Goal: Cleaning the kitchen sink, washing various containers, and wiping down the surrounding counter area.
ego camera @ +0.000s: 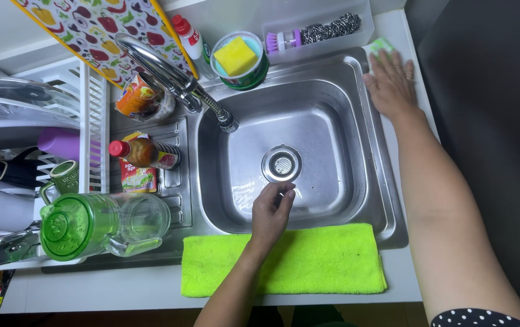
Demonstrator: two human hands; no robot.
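1. The left hand [270, 212] reaches over the sink's near rim into the basin, fingers drawn together and pinching at the near edge of the round metal drain strainer [282, 164]. Whether they actually grip its rim or only touch it, I cannot tell.
2. The right hand [391, 82] lies flat, fingers spread, on a pale green cloth [380, 46] at the far right corner of the sink rim, clamped on nothing.
3. To do this well, I judge the fingertips should hook the strainer's raised rim and lift straight up, while the flat hand braces the body.
4. The strainer sits in the middle of the stainless steel sink [366, 181]'s floor, shiny, with a slotted centre; a little water glints around it.
5. A bright green microfibre towel [326, 257] lies along the near edge, under the left forearm.
6. The faucet [178, 79] juts in from the far left; a green-lidded pitcher [99, 225] lies on the left drainboard.
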